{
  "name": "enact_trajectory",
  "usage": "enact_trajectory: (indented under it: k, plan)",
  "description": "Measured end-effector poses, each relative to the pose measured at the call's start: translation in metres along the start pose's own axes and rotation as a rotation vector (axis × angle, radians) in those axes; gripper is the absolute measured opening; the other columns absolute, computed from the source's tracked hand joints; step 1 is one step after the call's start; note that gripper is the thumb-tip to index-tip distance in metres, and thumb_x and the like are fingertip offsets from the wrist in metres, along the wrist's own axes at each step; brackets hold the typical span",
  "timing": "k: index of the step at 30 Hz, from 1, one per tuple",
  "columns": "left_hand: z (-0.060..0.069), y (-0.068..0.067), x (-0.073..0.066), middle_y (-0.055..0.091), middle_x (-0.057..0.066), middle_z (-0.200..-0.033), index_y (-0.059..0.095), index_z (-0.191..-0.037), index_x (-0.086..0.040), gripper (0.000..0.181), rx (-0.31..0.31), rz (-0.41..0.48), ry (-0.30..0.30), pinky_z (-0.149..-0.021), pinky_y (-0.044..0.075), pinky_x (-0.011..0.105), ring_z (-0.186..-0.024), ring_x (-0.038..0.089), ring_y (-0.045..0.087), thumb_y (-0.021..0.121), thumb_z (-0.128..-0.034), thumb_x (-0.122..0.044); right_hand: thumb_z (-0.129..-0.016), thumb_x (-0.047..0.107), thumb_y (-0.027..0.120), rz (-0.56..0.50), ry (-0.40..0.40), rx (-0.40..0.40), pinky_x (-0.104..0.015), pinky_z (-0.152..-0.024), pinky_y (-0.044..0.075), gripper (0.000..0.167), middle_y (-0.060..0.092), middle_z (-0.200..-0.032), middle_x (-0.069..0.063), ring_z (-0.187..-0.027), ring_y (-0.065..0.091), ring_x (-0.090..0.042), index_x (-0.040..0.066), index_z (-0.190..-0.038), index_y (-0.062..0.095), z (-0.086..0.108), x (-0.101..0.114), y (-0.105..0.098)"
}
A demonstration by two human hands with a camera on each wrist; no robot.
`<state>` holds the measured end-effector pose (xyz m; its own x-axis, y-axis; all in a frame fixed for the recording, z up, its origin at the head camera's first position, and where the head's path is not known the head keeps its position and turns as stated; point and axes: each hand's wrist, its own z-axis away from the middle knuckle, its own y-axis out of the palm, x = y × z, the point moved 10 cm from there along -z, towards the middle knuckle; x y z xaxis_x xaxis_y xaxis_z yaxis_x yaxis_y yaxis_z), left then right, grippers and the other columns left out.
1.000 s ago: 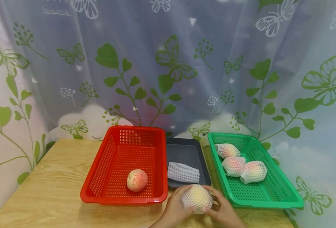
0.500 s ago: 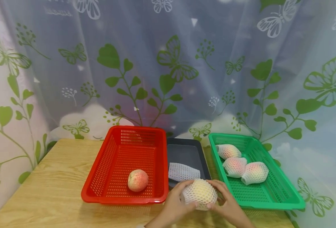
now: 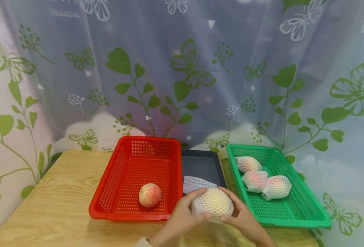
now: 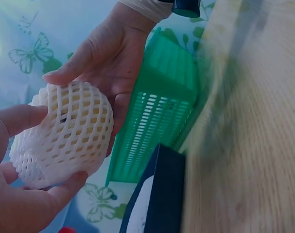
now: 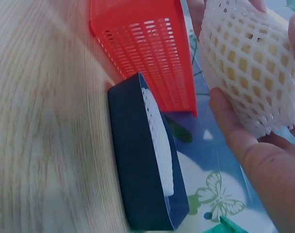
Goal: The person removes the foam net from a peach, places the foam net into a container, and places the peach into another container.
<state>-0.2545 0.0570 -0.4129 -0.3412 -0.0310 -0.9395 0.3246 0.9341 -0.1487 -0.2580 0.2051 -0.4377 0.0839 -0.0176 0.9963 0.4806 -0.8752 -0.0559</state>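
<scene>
head view: my left hand (image 3: 183, 213) and right hand (image 3: 243, 219) both grasp a round, pale yellow fruit (image 3: 217, 201) in a white foam-mesh net (image 3: 200, 206), fingers curved round its 2 sides, off the pale wooden tabletop (image 3: 58, 192). over the last second i've brought it a little up and forward, so my left hand now hides part of the flat, white foam-mesh sleeve (image 3: 197, 183) in the shallow, dark grey rectangular tray (image 3: 200, 164). the rest lies as it did: 1 round, pink-and-yellow peach (image 3: 150, 195) bare in the red, rectangular plastic basket (image 3: 132, 216), 3 netted, pinkish fruits (image 3: 255, 181) in the green, rectangular plastic basket (image 3: 276, 212). i judge this fruit's wrapping nearly done, with 1 peach left unwrapped.

left wrist view: my left thumb rests on the net; my right palm faces it across the fruit.

right wrist view: my right fingers support the net from one side; i can't tell how snugly it sits.
</scene>
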Motion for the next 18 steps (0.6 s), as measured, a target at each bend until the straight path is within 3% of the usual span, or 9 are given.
enact_trajectory:
  k: [4, 8, 11, 13, 18]
  plan:
    - [-0.001, -0.006, -0.001, 0.054, 0.012, -0.134, 0.050, -0.139, -0.011, 0.066, 0.018, 0.028, -0.009, -0.085, 0.050, 0.022, -0.111, 0.023, 0.055, 0.078, -0.0797, -0.018, -0.092, 0.004, 0.061, -0.003, -0.001, -0.032, -0.038, -0.089, 0.053, 0.071, 0.036, -0.141, -0.010, -0.117, 0.052, -0.023, 0.010, -0.151, 0.022, -0.004, 0.002, 0.000]
    - [0.000, -0.016, -0.002, 0.044, 0.014, -0.143, 0.044, -0.142, -0.013, 0.067, 0.025, 0.112, -0.036, -0.091, 0.050, 0.028, -0.122, 0.031, 0.049, 0.075, -0.0831, -0.017, -0.092, 0.004, 0.061, -0.020, -0.072, -0.039, -0.035, -0.088, 0.053, 0.069, 0.040, -0.139, -0.006, -0.116, 0.053, -0.019, 0.005, -0.150, 0.023, -0.006, 0.009, 0.002]
    - [0.002, -0.030, -0.005, 0.043, 0.010, -0.145, 0.048, -0.139, -0.014, 0.058, -0.022, 0.145, -0.052, -0.101, 0.045, 0.037, -0.131, 0.033, 0.042, 0.072, -0.0861, -0.015, -0.093, 0.005, 0.060, -0.044, -0.141, -0.032, -0.033, -0.088, 0.053, 0.067, 0.043, -0.139, -0.003, -0.116, 0.054, -0.017, 0.000, -0.150, 0.022, -0.006, 0.016, 0.003]
    - [0.004, -0.042, -0.008, 0.051, 0.009, -0.138, 0.054, -0.132, -0.010, 0.048, -0.080, 0.136, -0.055, -0.106, 0.041, 0.039, -0.129, 0.031, 0.043, 0.070, -0.0874, -0.015, -0.094, 0.005, 0.059, -0.068, -0.162, -0.037, -0.032, -0.089, 0.053, 0.066, 0.045, -0.139, 0.000, -0.117, 0.053, -0.016, 0.000, -0.149, 0.023, -0.006, 0.018, 0.002]
    - [0.007, -0.060, -0.015, 0.067, 0.010, -0.109, 0.067, -0.109, -0.004, 0.023, -0.168, 0.107, -0.054, -0.091, 0.051, 0.027, -0.104, 0.019, 0.061, 0.070, -0.0872, -0.011, -0.094, 0.005, 0.058, -0.089, -0.207, -0.068, -0.029, -0.091, 0.051, 0.064, 0.048, -0.139, 0.004, -0.119, 0.052, -0.013, -0.001, -0.148, 0.026, -0.006, 0.023, -0.003]
